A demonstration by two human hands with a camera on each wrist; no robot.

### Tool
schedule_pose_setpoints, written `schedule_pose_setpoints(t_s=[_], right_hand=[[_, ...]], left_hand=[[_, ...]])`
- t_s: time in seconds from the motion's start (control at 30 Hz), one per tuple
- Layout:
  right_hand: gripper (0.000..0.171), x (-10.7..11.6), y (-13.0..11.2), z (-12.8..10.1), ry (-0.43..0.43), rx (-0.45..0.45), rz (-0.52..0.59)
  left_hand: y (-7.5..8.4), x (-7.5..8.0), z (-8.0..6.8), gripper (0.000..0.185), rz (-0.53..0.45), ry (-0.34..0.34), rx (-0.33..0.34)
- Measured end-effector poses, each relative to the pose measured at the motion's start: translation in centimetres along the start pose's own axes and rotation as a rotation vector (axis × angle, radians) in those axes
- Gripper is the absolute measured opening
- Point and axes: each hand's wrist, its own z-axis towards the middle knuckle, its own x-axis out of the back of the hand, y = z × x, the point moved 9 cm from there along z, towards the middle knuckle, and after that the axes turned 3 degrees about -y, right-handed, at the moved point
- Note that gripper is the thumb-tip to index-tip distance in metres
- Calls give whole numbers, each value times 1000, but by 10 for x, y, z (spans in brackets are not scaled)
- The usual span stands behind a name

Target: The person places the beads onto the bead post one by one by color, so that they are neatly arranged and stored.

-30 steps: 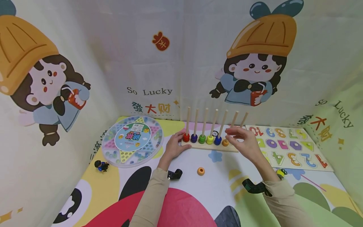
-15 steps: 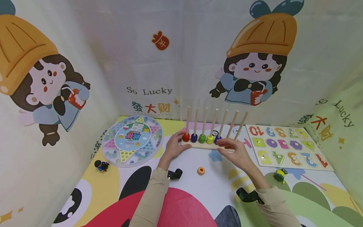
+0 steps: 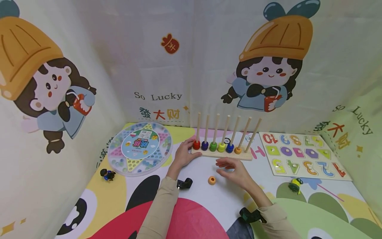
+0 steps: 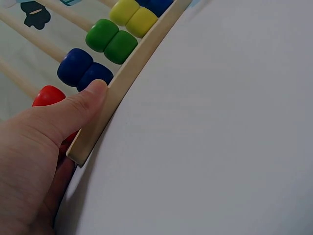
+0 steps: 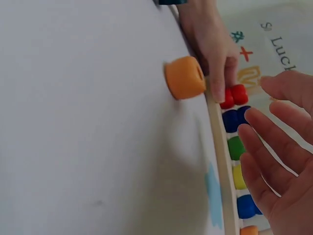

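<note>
My left hand (image 3: 184, 155) grips the left end of a wooden peg rack (image 3: 222, 154), its thumb (image 4: 93, 95) on the front edge beside a dark blue bead. Upright pegs carry red (image 3: 196, 145), dark blue, green (image 3: 213, 146), yellow (image 3: 221, 147), blue and orange beads (image 3: 237, 150) at their feet; the rightmost peg (image 3: 253, 134) is bare. A loose orange bead (image 5: 183, 78) with a hole lies on the table in front of the rack. My right hand (image 3: 236, 172) hovers just right of this bead, fingers apart and holding nothing.
Left of the rack lies a round star-patterned marble board (image 3: 164, 156). A number and shape puzzle board (image 3: 301, 178) lies at the right. Small toy figures sit at the left (image 3: 107, 174) and right (image 3: 295, 185). A printed curtain (image 3: 206, 66) hangs close behind the rack.
My right hand has moved from the rack's right end leftward and toward me, near the loose orange bead. The orange bead on the rack shows again. My left hand has stayed put.
</note>
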Motion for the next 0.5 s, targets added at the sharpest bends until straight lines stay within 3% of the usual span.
schedule_pose_setpoints(t_s=[0.27,0.5], right_hand=[[44,-27,3,-3,-140,-12,-3],[46,-40,5,-6,-212,-2,-33]], left_hand=[[1,1,1,69,-5,-1,-9],[0,-1,0,69,7,-8,1]])
